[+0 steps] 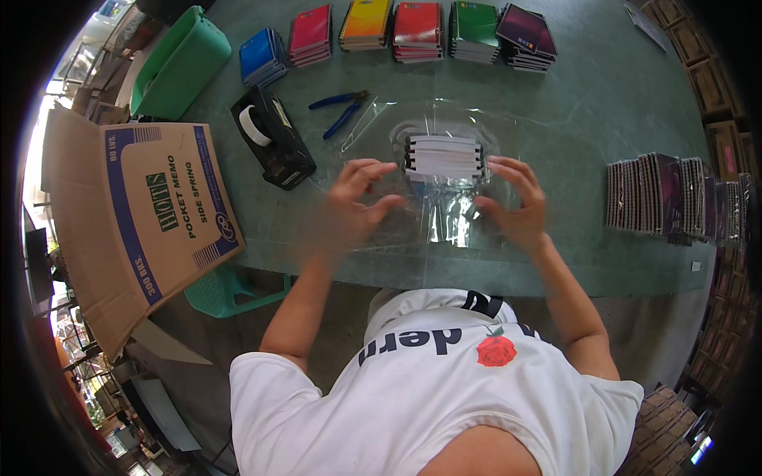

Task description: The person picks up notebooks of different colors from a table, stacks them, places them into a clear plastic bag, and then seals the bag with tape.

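Note:
A small stack of spiral pocket notebooks (444,157) stands in front of me, its white page edges and dark bindings facing up. Clear plastic film (448,218) lies around and under the stack, shiny and creased, spreading over the table. On the stack's left side is my left hand (361,198), fingers curved and thumb apart from them. My right hand (517,202) mirrors it on the right, fingertips close to the stack's edge and thumb lower, over the film. Neither hand visibly grips anything; whether fingertips touch the film I cannot tell.
Behind the film lie blue-handled pliers (341,111) and a black tape dispenser (274,139). Notebook piles in several colours (418,32) line the far side. More wrapped notebooks (675,197) stand at the right. A cardboard box (171,198) and green bin (181,63) are left.

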Action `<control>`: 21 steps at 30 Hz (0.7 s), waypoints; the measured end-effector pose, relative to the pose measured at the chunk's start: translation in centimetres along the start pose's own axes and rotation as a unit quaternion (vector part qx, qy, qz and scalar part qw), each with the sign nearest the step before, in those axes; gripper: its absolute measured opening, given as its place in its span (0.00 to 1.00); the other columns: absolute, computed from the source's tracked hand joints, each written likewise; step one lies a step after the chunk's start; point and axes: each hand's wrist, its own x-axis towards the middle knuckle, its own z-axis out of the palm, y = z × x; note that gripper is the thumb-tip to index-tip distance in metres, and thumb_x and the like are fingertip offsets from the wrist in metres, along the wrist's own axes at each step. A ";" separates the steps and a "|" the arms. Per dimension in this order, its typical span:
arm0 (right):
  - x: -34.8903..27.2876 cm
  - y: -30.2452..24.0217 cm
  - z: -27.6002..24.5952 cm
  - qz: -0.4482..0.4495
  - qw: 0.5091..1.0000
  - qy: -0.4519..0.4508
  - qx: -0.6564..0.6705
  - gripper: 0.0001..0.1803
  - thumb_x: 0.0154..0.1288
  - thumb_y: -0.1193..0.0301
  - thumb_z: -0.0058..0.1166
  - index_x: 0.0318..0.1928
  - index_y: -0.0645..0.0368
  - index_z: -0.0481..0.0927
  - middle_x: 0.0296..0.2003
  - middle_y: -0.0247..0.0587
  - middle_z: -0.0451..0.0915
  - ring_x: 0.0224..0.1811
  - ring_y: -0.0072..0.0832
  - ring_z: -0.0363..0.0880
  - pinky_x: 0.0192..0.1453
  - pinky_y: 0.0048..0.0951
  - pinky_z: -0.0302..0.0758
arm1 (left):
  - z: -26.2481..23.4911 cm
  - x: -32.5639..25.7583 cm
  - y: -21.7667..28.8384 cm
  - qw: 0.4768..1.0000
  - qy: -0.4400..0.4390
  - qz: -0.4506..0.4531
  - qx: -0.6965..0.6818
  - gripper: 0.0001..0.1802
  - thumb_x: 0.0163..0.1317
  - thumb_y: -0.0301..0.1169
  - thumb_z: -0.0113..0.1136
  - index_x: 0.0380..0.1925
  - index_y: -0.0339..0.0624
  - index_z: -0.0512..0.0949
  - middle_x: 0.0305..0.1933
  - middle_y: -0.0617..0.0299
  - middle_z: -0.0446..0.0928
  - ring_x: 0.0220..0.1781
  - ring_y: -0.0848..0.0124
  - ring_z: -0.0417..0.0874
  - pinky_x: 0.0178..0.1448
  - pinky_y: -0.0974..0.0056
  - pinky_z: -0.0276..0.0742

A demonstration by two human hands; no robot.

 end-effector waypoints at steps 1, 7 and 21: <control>-0.4 -0.1 1.5 -0.004 1.000 0.018 0.016 0.20 0.44 0.71 0.69 0.42 0.54 0.81 0.46 0.38 0.76 0.48 0.38 0.75 0.52 0.36 0.72 | 1.6 -0.4 0.1 1.000 0.025 0.002 -0.009 0.24 0.40 0.28 0.74 0.41 0.43 0.79 0.39 0.63 0.74 0.34 0.70 0.74 0.39 0.68 0.73; 0.3 -1.5 2.9 -0.126 0.977 0.014 -0.171 0.22 0.42 0.69 0.68 0.43 0.50 0.81 0.44 0.32 0.75 0.45 0.32 0.71 0.54 0.36 0.66 | 3.5 0.6 1.2 0.985 0.029 0.132 0.112 0.21 0.40 0.21 0.69 0.40 0.43 0.80 0.39 0.61 0.75 0.39 0.64 0.75 0.42 0.64 0.74; 8.6 -1.8 0.5 0.158 0.959 -0.232 0.033 0.19 0.40 0.68 0.67 0.36 0.60 0.80 0.35 0.37 0.76 0.41 0.37 0.74 0.52 0.37 0.67 | 0.9 10.9 1.3 0.953 -0.302 0.030 0.019 0.17 0.42 0.28 0.70 0.34 0.37 0.78 0.35 0.56 0.77 0.39 0.62 0.78 0.42 0.62 0.74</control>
